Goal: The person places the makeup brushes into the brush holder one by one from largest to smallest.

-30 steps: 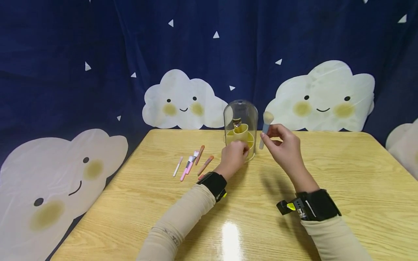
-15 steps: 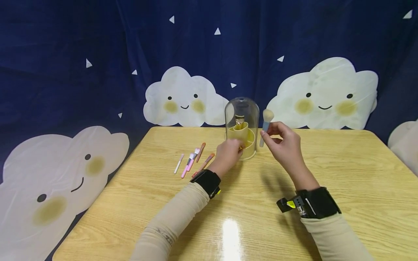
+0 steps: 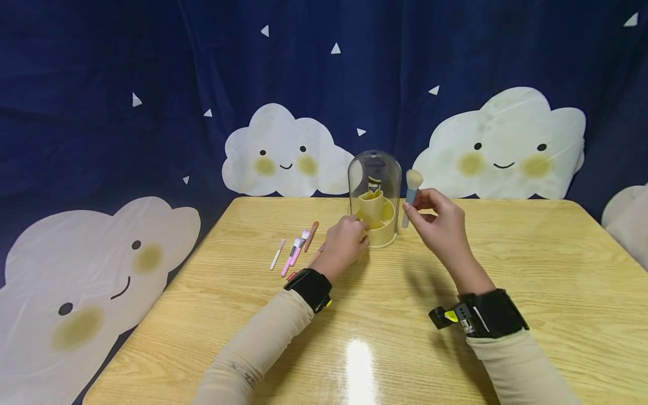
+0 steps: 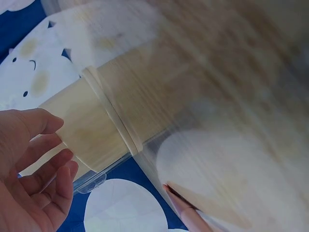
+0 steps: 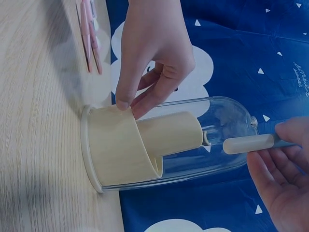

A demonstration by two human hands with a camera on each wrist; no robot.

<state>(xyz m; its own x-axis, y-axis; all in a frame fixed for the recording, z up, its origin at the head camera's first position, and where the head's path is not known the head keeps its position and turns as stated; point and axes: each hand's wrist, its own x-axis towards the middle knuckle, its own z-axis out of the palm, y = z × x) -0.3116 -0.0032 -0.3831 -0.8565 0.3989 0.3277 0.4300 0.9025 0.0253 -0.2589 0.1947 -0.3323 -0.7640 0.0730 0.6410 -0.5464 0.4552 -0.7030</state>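
In the head view my left hand (image 3: 346, 239) is at the front left of a cream makeup brush holder (image 3: 383, 235). Its thumb and fingers pinch the rim of the holder's low wall, as the right wrist view shows. Behind the compartments rises a clear dome cover (image 3: 374, 160), its front side open. A wide flat brush (image 3: 374, 184) stands in the tall inner cup. Just right of the holder my right hand (image 3: 445, 225) pinches a makeup brush (image 3: 414, 180) with a fluffy pale head, upright, bristles up. In the right wrist view its rounded handle end (image 5: 241, 144) points at the holder.
Several makeup brushes lie on the wooden table (image 3: 405, 349) left of the holder, among them a pink-handled one (image 3: 296, 256), a white one (image 3: 277, 255) and a brown one (image 3: 311, 236). A navy curtain (image 3: 304, 67) with cloud prints hangs behind the table.
My left hand has moved left and slightly toward me along the holder's front. The holder has turned, and the flat brush in its cup now faces another way. The right hand stays nearly still.
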